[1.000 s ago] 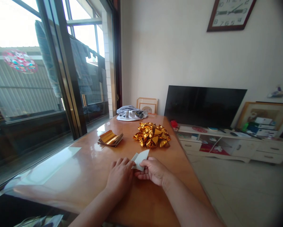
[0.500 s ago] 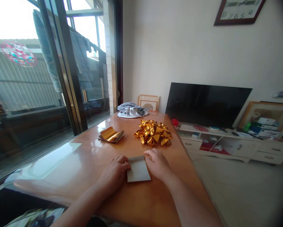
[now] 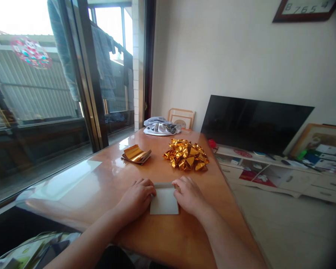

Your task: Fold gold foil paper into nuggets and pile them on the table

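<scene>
A sheet of paper (image 3: 164, 203) lies pale side up on the table in front of me, its far edge turned up in a narrow fold. My left hand (image 3: 139, 194) grips the far left corner with bent fingers. On the opposite side, my right hand (image 3: 188, 192) pinches the far right corner between thumb and fingers. Beyond my left hand sits a curled stack of gold foil paper (image 3: 136, 154). A heap of folded gold foil pieces (image 3: 186, 155) rests beyond my right hand.
The glossy wooden table (image 3: 168, 241) runs away from me, with folded cloth (image 3: 160, 127) at its far end. Glass sliding doors (image 3: 86, 74) stand to the left. To the right are a television (image 3: 254, 125) and a low white cabinet (image 3: 291, 181).
The view has swung slightly left. Both hands stay at the paper's far corners, and my left fingers have shifted along its left edge.
</scene>
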{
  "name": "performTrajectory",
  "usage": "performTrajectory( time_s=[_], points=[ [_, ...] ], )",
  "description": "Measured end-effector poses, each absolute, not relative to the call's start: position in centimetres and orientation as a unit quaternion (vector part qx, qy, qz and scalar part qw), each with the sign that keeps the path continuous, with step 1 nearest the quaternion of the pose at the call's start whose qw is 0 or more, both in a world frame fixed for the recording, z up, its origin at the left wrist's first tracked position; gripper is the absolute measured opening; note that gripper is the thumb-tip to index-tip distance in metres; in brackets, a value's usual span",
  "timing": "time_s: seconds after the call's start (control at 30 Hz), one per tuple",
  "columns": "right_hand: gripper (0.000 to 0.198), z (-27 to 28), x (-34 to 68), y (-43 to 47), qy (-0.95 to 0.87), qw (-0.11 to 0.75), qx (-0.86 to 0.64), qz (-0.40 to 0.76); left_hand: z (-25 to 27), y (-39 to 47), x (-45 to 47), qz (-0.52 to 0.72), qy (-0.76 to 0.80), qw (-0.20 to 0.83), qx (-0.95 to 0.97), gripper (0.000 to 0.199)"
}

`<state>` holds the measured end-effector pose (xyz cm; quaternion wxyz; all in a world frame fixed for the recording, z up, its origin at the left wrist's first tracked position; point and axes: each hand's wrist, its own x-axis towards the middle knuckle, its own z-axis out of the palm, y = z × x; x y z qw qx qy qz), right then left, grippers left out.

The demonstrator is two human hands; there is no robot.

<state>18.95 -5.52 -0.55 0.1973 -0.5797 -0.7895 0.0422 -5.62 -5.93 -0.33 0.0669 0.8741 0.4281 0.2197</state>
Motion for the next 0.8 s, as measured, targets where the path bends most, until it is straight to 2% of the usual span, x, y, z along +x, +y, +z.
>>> performTrajectory(
  time_s=[0.1, 0.27, 0.43, 0.8],
  points=[
    [0.038, -0.8, 18.9, -5.5, -0.782, 0.194, -0.591, 0.031, -0.5, -5.7, -5.4, 0.231, 0.439, 0.059, 0.866, 0.023],
    [0.028, -0.8, 19.0, -5.6, -0.784, 0.174, -0.595, 0.032, -0.3, -5.1, -4.5, 0.246, 0.441, 0.048, 0.862, 0.029],
    [0.02, -0.4, 19.0, -6.0, -0.782, 0.188, -0.593, 0.04, 0.1, -5.0, -3.7, 0.202, 0.437, 0.035, 0.876, 0.028],
    [0.024, -0.3, 19.1, -6.5, -0.799, 0.162, -0.574, 0.074, 0.6, -5.5, -3.6, 0.153, 0.433, 0.015, 0.888, 0.022]
  ],
)
